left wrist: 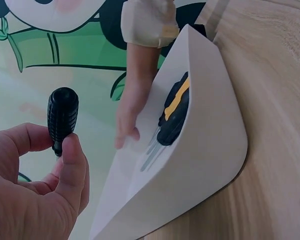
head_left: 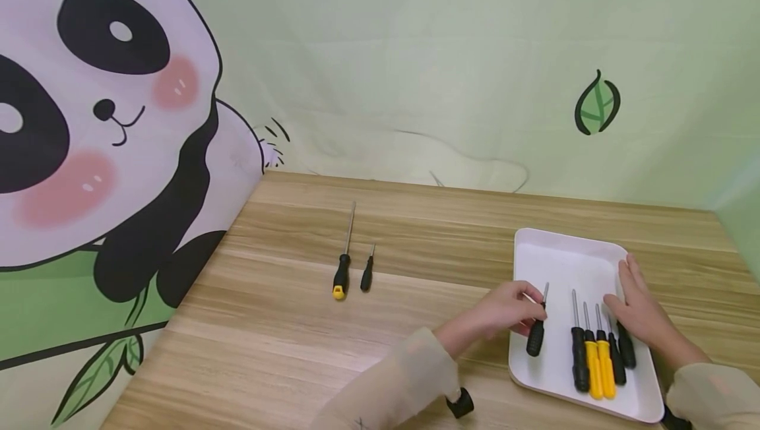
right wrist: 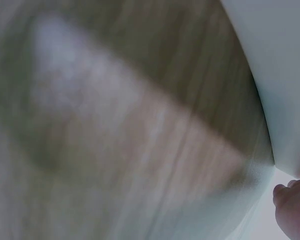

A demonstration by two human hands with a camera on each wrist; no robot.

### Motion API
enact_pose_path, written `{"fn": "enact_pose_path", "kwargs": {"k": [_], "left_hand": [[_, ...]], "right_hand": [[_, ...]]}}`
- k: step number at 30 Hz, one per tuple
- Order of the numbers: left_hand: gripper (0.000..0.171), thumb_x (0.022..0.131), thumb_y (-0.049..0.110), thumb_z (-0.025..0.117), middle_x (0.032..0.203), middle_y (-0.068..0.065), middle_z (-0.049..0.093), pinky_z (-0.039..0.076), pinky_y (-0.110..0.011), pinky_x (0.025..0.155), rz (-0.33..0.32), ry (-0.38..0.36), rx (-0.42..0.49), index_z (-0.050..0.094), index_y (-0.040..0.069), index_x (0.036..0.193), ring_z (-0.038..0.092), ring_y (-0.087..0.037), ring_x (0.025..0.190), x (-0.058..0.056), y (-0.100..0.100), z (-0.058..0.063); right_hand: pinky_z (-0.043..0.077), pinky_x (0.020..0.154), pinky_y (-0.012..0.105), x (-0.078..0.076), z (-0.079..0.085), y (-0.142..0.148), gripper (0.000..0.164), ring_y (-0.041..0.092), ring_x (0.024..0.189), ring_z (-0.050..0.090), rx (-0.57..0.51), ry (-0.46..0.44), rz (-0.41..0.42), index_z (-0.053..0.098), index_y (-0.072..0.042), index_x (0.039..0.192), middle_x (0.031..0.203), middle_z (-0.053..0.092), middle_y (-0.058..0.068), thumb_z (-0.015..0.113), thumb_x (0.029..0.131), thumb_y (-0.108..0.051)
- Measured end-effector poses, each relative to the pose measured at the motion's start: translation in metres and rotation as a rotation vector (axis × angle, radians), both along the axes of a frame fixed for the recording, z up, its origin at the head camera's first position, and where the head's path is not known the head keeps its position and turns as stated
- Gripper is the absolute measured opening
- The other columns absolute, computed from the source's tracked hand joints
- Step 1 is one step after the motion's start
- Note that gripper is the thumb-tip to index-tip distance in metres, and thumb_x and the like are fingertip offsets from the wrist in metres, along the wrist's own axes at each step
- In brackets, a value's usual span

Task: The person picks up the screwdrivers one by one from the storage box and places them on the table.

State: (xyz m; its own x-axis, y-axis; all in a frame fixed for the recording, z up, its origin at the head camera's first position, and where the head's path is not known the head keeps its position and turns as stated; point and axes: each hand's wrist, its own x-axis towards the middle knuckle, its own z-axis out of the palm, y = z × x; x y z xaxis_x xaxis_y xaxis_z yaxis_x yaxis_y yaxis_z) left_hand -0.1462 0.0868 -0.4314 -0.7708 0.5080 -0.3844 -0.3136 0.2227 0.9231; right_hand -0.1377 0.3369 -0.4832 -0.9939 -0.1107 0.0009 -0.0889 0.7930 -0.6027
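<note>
My left hand (head_left: 510,306) pinches a small black screwdriver (head_left: 536,336) near where shaft meets handle, over the left side of the white tray (head_left: 549,255). The left wrist view shows its ribbed handle (left wrist: 63,112) upright between thumb and fingers. My right hand (head_left: 644,308) rests on the tray's right rim, fingers extended and thumb over the inside. Beside that thumb lies a row of screwdrivers: a black one (head_left: 580,361), two yellow-handled ones (head_left: 594,367) and further black ones (head_left: 617,357). In the right wrist view only part of the right hand (right wrist: 294,210) shows.
Left of the tray on the wooden table (head_left: 439,239) lie a long black-and-yellow screwdriver (head_left: 341,275) and a shorter black screwdriver (head_left: 367,275). A panda-printed backdrop (head_left: 386,87) borders the table at the back and left.
</note>
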Motion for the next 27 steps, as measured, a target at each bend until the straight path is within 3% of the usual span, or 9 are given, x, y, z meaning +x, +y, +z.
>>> {"fn": "enact_pose_path", "kwargs": {"k": [12, 27], "left_hand": [[0.014, 0.078, 0.001, 0.057, 0.068, 0.002, 0.050, 0.043, -0.019, 0.049, 0.023, -0.026, 0.057, 0.053, 0.004, 0.092, 0.048, -0.011, 0.055, -0.011, -0.021, 0.004], [0.023, 0.079, 0.003, 0.054, 0.077, 0.000, 0.050, 0.046, -0.021, 0.055, 0.047, -0.019, 0.092, 0.051, 0.000, 0.101, 0.050, -0.011, 0.062, -0.025, -0.050, -0.001]], "right_hand": [[-0.007, 0.104, 0.055, 0.000, -0.005, 0.004, 0.068, 0.041, 0.130, -0.016, 0.006, 0.023, 0.010, -0.006, 0.015, 0.133, 0.140, -0.020, 0.027, 0.037, 0.089, -0.015], [-0.007, 0.103, 0.055, 0.001, -0.001, 0.005, 0.069, 0.039, 0.130, -0.018, 0.013, -0.011, 0.020, -0.007, 0.014, 0.133, 0.141, -0.020, 0.026, 0.038, 0.090, -0.017]]}}
